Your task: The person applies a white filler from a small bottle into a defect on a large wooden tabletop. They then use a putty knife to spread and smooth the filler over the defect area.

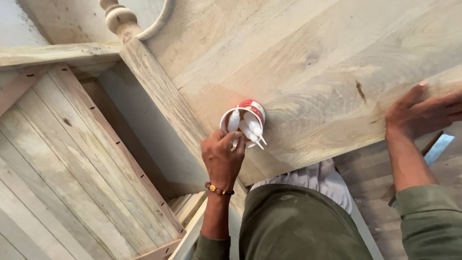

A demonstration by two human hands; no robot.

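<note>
A small white cup with a red band (pixel 249 113) stands on a pale unfinished wooden tabletop (pixel 308 58). It holds several small white squeeze tubes (pixel 250 129) with thin nozzles. My left hand (pixel 221 156), a beaded bracelet at its wrist, is closed on the cup's near rim. My right hand (pixel 421 111) lies flat with fingers spread on the tabletop's near right edge. It holds nothing.
A turned wooden post (pixel 120 19) rises at the top left beside a slanted wooden rail (pixel 159 91). Planked wooden panels (pixel 62 168) lie at the left. A metal strip (pixel 439 148) shows under the right hand. My olive clothing fills the bottom.
</note>
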